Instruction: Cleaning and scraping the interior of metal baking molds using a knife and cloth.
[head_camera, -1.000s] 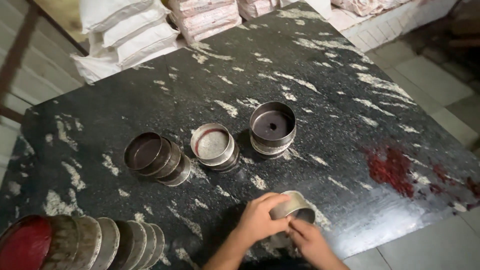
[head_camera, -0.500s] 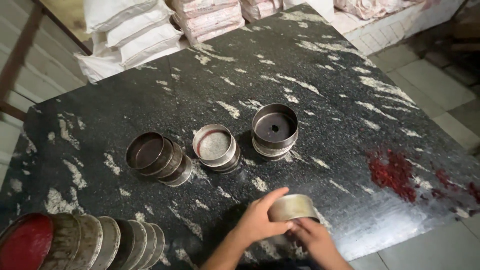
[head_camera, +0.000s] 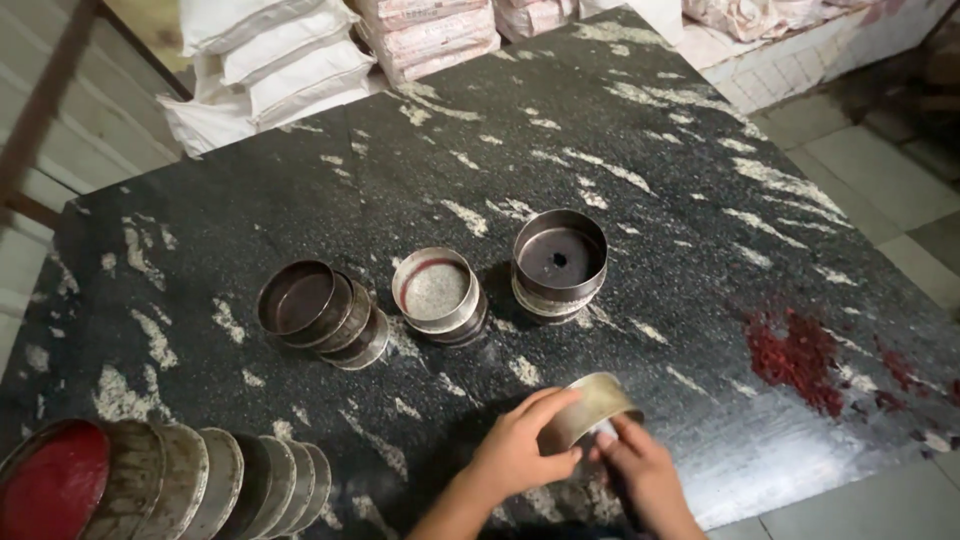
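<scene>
Both hands, left (head_camera: 520, 445) and right (head_camera: 640, 470), closed round a tilted metal ring (head_camera: 590, 408) just above the surface (head_camera: 650, 150) near its front edge, seemingly mid-fitting; next wants a steady grip, three rings (head_camera: 440, 292) lying beyond.

A short round metal ring (head_camera: 590, 408), dull brassy-grey and open, is tilted on its side just above the black white-flecked stone table (head_camera: 400, 190), near the near edge toward its right corner, gripped from both sides.
</scene>
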